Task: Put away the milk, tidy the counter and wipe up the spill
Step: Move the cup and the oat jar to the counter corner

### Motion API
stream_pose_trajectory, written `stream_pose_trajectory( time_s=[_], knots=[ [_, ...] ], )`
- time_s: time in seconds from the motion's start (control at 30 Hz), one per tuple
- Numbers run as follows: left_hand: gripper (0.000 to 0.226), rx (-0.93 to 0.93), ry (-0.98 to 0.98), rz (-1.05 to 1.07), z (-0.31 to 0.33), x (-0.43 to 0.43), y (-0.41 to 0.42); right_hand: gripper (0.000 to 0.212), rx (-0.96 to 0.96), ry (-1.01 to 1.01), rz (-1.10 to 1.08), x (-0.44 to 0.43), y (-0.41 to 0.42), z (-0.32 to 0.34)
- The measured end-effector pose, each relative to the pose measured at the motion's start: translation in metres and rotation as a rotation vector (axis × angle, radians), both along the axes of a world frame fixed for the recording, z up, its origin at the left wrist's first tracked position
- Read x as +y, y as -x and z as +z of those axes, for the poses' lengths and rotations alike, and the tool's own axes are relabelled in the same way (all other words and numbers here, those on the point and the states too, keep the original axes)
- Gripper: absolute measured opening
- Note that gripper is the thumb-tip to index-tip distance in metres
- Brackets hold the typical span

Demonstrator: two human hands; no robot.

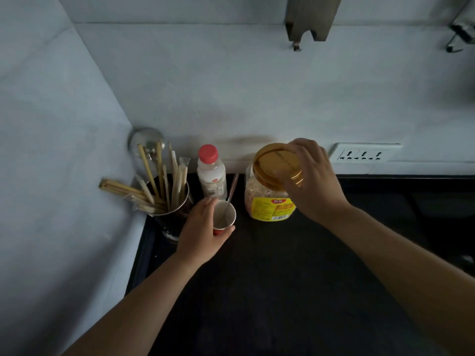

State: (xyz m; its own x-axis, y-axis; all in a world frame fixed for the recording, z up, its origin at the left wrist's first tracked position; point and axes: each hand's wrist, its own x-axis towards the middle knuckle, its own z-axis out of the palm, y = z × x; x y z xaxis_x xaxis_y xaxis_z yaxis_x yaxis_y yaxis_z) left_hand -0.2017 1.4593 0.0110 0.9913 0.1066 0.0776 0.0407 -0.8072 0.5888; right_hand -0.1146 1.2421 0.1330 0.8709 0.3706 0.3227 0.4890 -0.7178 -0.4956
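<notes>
A small milk bottle with a red cap stands upright at the back of the dark counter. In front of it my left hand grips a red paper cup that has a metal spoon leaning in it. To the right stands a clear cereal jar with a yellow label. My right hand holds its amber lid tilted over the jar's mouth. No spill shows on the dark surface.
A metal holder full of wooden chopsticks stands in the left corner against the white wall. A wall socket sits behind the counter at right. A dark hob area lies at the far right.
</notes>
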Motion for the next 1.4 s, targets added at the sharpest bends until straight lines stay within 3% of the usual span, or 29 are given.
stream_pose_trajectory(
  time_s=[0.1, 0.3, 0.47, 0.63, 0.77, 1.0, 1.17, 1.4],
  knots=[
    [0.062, -0.063, 0.001, 0.047, 0.000, 0.001, 0.031, 0.041, 0.035, -0.040, 0.038, 0.006, 0.025, -0.006],
    [0.067, 0.155, -0.080, 0.096, -0.037, 0.014, 0.079, 0.043, 0.344, 0.030, 0.134, 0.038, 0.057, -0.039],
    [0.068, 0.325, -0.255, 0.061, -0.068, 0.028, 0.100, 0.055, 0.524, 0.052, 0.052, 0.064, 0.047, -0.072],
    [0.063, 0.287, -0.268, 0.067, -0.078, 0.026, 0.109, 0.061, 0.613, 0.047, -0.049, 0.077, 0.041, -0.100],
    [0.063, 0.263, -0.282, 0.084, -0.083, 0.026, 0.112, 0.061, 0.588, 0.019, -0.084, 0.088, 0.037, -0.110],
    [0.059, 0.256, -0.313, 0.093, -0.093, 0.026, 0.115, 0.041, 0.588, -0.153, -0.196, 0.108, 0.023, -0.115],
    [0.059, 0.258, -0.320, 0.097, -0.094, 0.025, 0.116, 0.007, 0.506, -0.210, -0.201, 0.113, 0.017, -0.106],
    [0.061, 0.256, -0.295, 0.096, -0.091, 0.026, 0.114, 0.009, 0.474, -0.251, -0.134, 0.104, 0.026, -0.096]
  ],
)
